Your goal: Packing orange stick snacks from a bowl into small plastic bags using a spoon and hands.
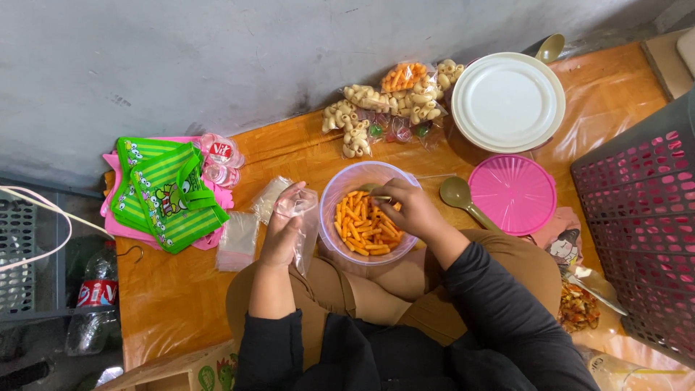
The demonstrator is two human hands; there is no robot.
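orange snack sticks (365, 226) fill a clear plastic bowl (331, 195) resting at the person's knees. right hand (411, 210) reaches into the bowl, fingers curled around a small spoon handle. left hand (284, 230) is closed on a small clear plastic bag (308, 217) just beside the bowl. farther out lie a green spoon (459, 195), a pink lid (514, 194), green striped bags (166, 195), then packets of macaroni snacks (376, 108) and a white plate (507, 101).

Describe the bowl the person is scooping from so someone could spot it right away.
On the orange floor mat, just before the seated person's knees, sits a clear plastic bowl. The right hand reaches into it. It alone holds orange stick snacks; the nearby pink lid and white plate are flat.
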